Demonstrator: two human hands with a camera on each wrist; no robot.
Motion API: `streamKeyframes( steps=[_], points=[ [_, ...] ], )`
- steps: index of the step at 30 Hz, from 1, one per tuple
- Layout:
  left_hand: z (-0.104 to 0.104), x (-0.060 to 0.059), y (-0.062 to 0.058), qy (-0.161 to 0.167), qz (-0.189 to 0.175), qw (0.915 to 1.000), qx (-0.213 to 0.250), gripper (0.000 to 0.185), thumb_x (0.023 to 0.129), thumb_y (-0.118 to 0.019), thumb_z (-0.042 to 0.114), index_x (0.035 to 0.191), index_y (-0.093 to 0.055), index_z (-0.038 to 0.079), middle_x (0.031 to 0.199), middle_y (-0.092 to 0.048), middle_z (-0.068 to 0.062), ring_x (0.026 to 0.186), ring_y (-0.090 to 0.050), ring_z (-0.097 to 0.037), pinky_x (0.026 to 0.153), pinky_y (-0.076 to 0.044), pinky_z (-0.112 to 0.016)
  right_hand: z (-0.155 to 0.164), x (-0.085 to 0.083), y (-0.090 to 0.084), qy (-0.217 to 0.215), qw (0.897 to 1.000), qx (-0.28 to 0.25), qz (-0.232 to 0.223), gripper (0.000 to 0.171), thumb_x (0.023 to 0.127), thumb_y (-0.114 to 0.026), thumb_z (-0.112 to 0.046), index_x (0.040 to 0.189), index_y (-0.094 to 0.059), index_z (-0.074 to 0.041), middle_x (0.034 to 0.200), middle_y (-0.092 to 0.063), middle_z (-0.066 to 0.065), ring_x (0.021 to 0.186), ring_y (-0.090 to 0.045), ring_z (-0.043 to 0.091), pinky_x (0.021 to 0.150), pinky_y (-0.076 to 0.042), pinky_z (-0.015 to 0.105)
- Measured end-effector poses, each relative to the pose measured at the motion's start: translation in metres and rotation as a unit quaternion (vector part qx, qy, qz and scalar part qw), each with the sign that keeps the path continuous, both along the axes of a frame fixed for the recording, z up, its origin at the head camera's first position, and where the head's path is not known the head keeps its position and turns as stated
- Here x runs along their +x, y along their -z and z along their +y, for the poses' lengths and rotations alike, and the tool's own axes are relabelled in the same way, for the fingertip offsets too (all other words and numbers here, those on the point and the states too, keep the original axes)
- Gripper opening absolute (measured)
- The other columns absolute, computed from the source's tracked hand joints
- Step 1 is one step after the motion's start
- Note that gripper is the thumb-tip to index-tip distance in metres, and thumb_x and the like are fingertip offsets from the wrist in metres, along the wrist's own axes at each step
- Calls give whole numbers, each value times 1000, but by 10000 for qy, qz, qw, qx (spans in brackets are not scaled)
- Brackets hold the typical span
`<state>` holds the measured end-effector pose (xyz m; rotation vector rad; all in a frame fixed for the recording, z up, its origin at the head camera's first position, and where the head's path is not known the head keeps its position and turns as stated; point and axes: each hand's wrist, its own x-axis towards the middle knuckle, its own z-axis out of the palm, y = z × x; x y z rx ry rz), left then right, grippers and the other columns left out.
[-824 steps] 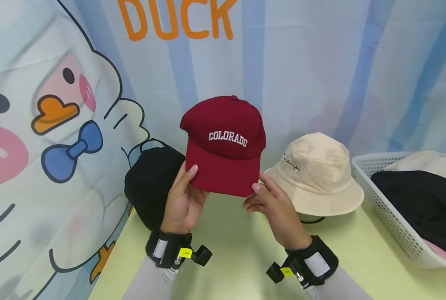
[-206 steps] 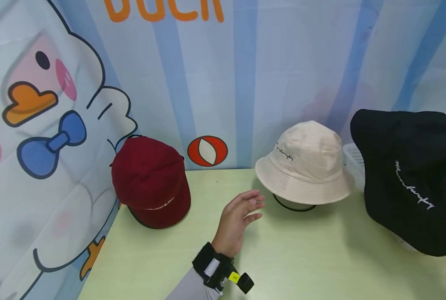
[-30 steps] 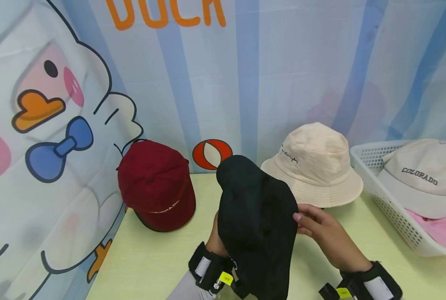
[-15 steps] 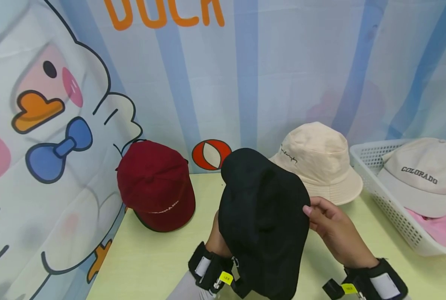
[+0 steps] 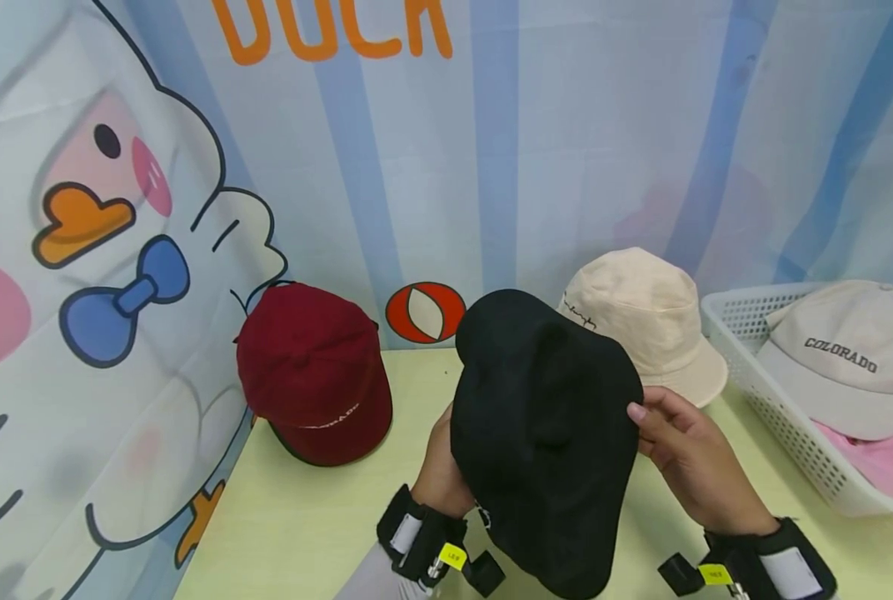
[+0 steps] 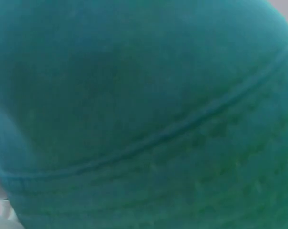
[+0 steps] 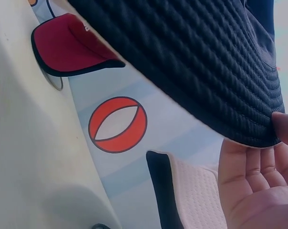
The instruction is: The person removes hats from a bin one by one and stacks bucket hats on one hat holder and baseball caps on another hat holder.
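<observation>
A black bucket hat is held up over the table in front of me, brim spread and its crown side towards the left wrist camera. My right hand pinches the brim's right edge; in the right wrist view the thumb lies on the stitched brim with the fingers on its other side. My left hand holds the hat from the left, its fingers hidden behind the cloth. The left wrist view is filled by the hat, tinted blue-green.
A dark red baseball cap sits at the left. A cream bucket hat stands behind my right hand. At the right, a white plastic basket holds a pale COLORADO cap and pink cloth. A printed curtain hangs behind.
Over the last second the black hat has shifted right and up with my right hand. Earlier, both hands held the red cap; later the hat came from the basket, uncovering the pale cap.
</observation>
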<state>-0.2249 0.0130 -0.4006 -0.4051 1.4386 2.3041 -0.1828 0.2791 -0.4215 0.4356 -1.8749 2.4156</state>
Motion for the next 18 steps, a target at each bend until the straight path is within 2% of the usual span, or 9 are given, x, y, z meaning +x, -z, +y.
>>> streamKeyframes(
  steps=[1,2,4,6,8,9,13,16,18],
  points=[
    [0,-1,-2,-119,-343,9978,-549,40,104,-47,46,70,-56,27,71,-42,10,79,-45,-9,75,-39,-22,1,0,-1,31,10000,-5,-8,22,107,-44,-3,119,-61,-11,105,-67,-6,93,-68,8,83,-57,25],
    [0,-1,-2,-99,-315,9967,-742,37,104,-47,47,76,-62,26,72,-43,10,79,-45,-10,73,-39,-21,1,0,-1,45,10000,-24,5,22,107,-44,-3,119,-61,-11,105,-67,-6,93,-68,8,83,-57,25],
    [1,-1,-1,-215,-266,9976,-597,30,104,-48,45,97,-71,25,80,-49,10,86,-48,-11,75,-41,-21,2,0,-2,58,9999,-103,27,23,107,-44,-3,119,-62,-11,105,-67,-6,93,-68,8,82,-57,24],
    [1,0,0,-315,-245,9972,-635,34,104,-50,44,124,-69,24,89,-54,9,90,-50,-12,73,-43,-20,3,0,-2,61,9998,-173,53,24,106,-44,-2,119,-62,-10,105,-67,-6,93,-68,8,82,-57,24],
    [2,1,3,-361,78,9993,13,42,104,-51,40,143,-58,26,101,-58,9,98,-49,-13,76,-44,-20,4,0,-3,50,9996,-249,88,24,106,-44,-1,120,-62,-9,105,-67,-5,93,-68,8,81,-57,24],
    [3,2,3,-462,74,9987,217,43,103,-54,40,143,-59,26,104,-60,9,100,-50,-13,77,-45,-20,5,0,-3,59,9996,-269,94,24,106,-44,-1,120,-61,-9,106,-67,-5,93,-68,8,81,-57,24],
    [3,3,4,-401,221,9983,355,38,104,-54,32,142,-59,33,127,-64,8,112,-51,-15,81,-47,-20,6,0,-4,121,9994,-296,95,24,106,-44,-1,120,-61,-10,105,-67,-5,92,-67,8,81,-57,24],
    [2,3,4,-123,492,9962,708,43,106,-49,24,146,-53,38,151,-50,4,128,-44,-19,87,-48,-22,7,0,-6,150,9992,-351,97,24,106,-44,-1,120,-62,-10,104,-67,-5,92,-67,8,81,-57,24],
    [2,2,4,-22,611,9946,837,44,105,-50,23,146,-53,39,156,-45,3,132,-42,-20,88,-48,-22,7,0,-7,183,9990,-395,108,24,106,-44,-1,119,-62,-10,104,-67,-5,91,-67,7,81,-57,24]
  ],
)
